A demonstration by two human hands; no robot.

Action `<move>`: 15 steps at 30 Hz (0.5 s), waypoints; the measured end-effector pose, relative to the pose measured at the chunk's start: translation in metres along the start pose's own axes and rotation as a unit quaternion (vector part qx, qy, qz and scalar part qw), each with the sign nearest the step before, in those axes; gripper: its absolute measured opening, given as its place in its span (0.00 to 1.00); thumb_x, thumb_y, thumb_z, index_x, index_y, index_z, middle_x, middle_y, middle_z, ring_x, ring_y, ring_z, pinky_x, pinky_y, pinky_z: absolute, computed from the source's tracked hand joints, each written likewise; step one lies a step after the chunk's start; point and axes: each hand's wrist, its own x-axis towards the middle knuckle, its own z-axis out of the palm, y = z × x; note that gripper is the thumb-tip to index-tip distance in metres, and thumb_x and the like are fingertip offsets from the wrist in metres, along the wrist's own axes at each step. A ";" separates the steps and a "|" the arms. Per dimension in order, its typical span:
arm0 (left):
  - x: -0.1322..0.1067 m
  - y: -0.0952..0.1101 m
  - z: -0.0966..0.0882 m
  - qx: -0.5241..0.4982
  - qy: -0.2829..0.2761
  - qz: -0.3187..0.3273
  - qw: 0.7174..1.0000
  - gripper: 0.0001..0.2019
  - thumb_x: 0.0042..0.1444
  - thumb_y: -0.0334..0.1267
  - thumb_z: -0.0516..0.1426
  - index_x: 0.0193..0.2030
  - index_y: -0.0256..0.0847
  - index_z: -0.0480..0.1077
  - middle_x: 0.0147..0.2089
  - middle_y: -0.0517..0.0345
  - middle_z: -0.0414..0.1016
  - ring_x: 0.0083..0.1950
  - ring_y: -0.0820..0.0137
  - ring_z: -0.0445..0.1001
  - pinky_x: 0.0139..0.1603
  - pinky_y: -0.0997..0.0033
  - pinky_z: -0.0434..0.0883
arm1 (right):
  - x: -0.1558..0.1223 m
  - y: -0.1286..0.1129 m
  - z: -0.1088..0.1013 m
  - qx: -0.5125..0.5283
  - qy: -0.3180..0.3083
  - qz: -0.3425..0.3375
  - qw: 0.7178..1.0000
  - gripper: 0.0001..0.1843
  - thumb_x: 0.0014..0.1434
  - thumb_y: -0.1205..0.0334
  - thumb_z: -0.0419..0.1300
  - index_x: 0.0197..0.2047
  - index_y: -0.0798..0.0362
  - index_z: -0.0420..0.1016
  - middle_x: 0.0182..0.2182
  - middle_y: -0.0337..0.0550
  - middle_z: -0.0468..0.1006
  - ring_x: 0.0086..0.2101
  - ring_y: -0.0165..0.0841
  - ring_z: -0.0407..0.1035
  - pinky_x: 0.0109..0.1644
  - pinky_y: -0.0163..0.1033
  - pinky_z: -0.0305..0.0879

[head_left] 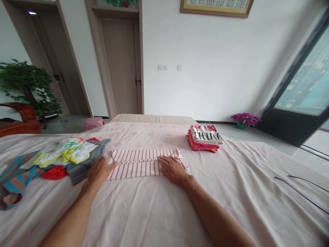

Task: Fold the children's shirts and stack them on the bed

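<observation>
A red-and-white striped garment point(140, 162) lies folded into a long strip on the pink bedsheet point(144, 206). My left hand point(99, 170) rests on its left end, fingers stretched toward the cloth. My right hand point(172, 168) lies flat on its right end, fingers spread, beside a small white tie. Neither hand grips anything.
A heap of unfolded clothes point(51, 159), striped teal, white and red, lies at the left. A neat stack of folded clothes point(204, 138) sits at the back right. Black cables point(300, 192) cross the sheet at the right. A pink stool point(94, 122) stands beyond the bed.
</observation>
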 end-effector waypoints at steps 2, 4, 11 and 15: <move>0.005 -0.004 0.001 -0.015 -0.018 -0.002 1.000 0.38 0.50 0.68 0.52 0.54 0.35 0.69 0.51 0.32 0.77 0.52 0.45 0.75 0.46 0.53 0.71 | 0.001 0.001 0.000 0.006 0.003 0.004 1.000 0.29 0.69 0.51 0.48 0.71 0.48 0.56 0.68 0.45 0.60 0.67 0.38 0.52 0.70 0.49 0.45; 0.009 -0.007 0.002 -0.028 -0.030 -0.009 0.999 0.37 0.48 0.69 0.52 0.52 0.37 0.71 0.49 0.35 0.78 0.51 0.45 0.76 0.45 0.53 0.71 | 0.001 0.002 0.001 0.009 0.006 0.008 1.000 0.29 0.69 0.52 0.49 0.70 0.47 0.57 0.67 0.45 0.61 0.67 0.37 0.53 0.70 0.49 0.45; 0.020 -0.010 0.003 -0.056 -0.089 -0.042 0.994 0.37 0.44 0.71 0.53 0.48 0.41 0.76 0.46 0.39 0.79 0.49 0.42 0.76 0.44 0.51 0.70 | 0.001 0.006 0.005 0.025 0.029 0.000 0.999 0.29 0.67 0.53 0.52 0.69 0.48 0.60 0.66 0.45 0.63 0.65 0.38 0.55 0.70 0.49 0.48; 0.026 -0.017 0.006 -0.109 -0.106 -0.027 0.988 0.32 0.43 0.66 0.57 0.44 0.42 0.77 0.40 0.48 0.80 0.46 0.48 0.77 0.43 0.59 0.69 | 0.002 0.007 0.005 0.033 0.049 -0.012 0.998 0.28 0.66 0.55 0.54 0.67 0.49 0.63 0.64 0.48 0.66 0.63 0.38 0.60 0.68 0.47 0.51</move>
